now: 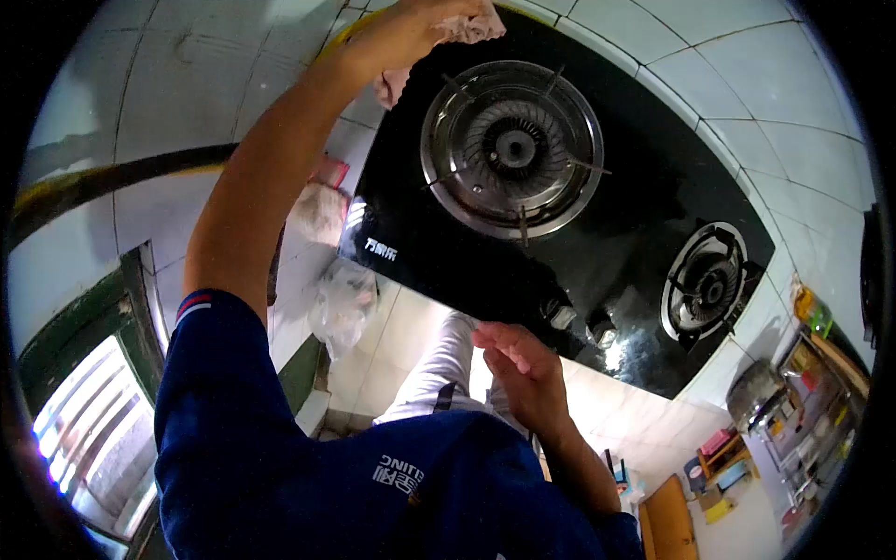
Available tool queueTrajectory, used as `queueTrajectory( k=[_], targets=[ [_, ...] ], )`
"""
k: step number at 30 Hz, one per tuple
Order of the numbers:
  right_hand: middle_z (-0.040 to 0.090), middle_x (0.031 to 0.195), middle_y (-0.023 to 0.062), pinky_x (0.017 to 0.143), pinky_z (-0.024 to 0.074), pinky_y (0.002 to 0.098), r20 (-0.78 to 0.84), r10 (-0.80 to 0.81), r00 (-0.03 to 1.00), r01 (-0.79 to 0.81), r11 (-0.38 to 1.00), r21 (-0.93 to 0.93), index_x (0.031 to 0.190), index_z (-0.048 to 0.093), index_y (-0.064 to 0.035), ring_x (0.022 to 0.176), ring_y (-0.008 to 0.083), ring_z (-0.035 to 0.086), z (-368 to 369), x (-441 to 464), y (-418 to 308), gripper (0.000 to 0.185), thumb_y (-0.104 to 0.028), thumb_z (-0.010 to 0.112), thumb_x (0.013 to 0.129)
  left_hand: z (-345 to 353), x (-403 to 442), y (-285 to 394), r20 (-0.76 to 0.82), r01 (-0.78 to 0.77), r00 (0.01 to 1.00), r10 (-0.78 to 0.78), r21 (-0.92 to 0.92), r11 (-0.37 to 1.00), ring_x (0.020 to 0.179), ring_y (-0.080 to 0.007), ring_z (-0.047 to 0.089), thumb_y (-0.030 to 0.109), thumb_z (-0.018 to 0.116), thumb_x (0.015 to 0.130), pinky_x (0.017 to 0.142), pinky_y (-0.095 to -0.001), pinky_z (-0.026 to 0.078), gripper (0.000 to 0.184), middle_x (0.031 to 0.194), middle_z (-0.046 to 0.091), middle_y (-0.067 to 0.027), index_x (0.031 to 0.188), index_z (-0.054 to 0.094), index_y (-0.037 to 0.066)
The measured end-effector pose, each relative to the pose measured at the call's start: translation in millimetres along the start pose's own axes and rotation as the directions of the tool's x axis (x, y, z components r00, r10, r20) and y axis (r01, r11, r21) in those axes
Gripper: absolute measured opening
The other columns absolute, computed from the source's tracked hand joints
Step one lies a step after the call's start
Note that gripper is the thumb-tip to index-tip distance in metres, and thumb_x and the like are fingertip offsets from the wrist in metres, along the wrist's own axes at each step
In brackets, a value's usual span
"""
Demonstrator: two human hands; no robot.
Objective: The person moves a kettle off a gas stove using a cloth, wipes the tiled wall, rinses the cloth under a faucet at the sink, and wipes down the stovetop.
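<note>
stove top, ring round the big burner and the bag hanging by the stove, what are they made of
The stove top looks like glossy black glass, going by its mirror-like glare, though enamelled metal is possible. The ring seems to be polished metal, perhaps stainless steel: silvery with bright highlights. The bag is probably thin plastic, see-through and crinkled.

crumpled pale pink cloth at far left corner of black stove
</note>
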State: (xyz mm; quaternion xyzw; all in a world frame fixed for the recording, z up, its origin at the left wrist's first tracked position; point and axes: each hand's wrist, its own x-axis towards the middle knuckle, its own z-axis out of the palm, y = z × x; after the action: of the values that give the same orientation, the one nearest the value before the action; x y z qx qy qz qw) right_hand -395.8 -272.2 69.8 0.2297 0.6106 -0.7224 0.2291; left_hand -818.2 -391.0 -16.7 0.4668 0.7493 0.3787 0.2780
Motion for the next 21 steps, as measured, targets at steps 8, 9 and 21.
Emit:
queueTrajectory(
  k=[8, 9, 21],
  targets=[
    [0.067, 0.115, 0.0116, 0.096, 0.0489, 0.0306, 0.025, 0.055, 0.998, -0.056, 0.997, 0.048, 0.116, 0.065, -0.0019, 0.109, 0.0189, 0.063, 4.5, -20.4, 3.0, 0.022, -0.005, 0.062, 0.094, 64.0, -131.0, 25.6, -0.290, 0.249, 0.945, -0.154, 0.330, 0.910, 0.133, -0.0264, 0.047, -0.001, 0.058, 0.089, 0.114, -0.0386, 0.038, 0.045, 0.141, 0.053, -0.0063, 0.131, 0.059, 0.016],
    [0.067, 0.114, 0.0127, 0.095, 0.0493, 0.0307, 0.041, 0.011, 0.999, -0.012, 0.999, 0.038, 0.118, 0.063, -0.0013, 0.108, 0.0192, 0.064, 4.0, -21.8, 1.6, 0.024, -0.007, 0.060, 0.095, 73.6, -148.7, 25.1, -0.292, 0.260, 0.942, -0.164, 0.328, 0.908, 0.133, -0.0264, 0.047, -0.001, 0.058, 0.089, 0.114, -0.0386, 0.038, 0.045, 0.141, 0.053, -0.0063, 0.131, 0.059, 0.016],
    [0.066, 0.114, 0.0141, 0.094, 0.0490, 0.0280, 0.214, -0.078, 0.974, 0.062, 0.995, 0.078, 0.123, 0.057, 0.0039, 0.108, 0.0185, 0.063, 8.1, -31.6, 18.5, 0.027, -0.008, 0.056, 0.098, 179.3, -281.2, 121.5, -0.334, 0.322, 0.917, -0.219, 0.296, 0.899, 0.128, -0.0336, 0.051, -0.009, 0.058, 0.079, 0.111, -0.0420, 0.039, 0.046, 0.134, 0.057, -0.0123, 0.122, 0.061, 0.006]
  ],
)
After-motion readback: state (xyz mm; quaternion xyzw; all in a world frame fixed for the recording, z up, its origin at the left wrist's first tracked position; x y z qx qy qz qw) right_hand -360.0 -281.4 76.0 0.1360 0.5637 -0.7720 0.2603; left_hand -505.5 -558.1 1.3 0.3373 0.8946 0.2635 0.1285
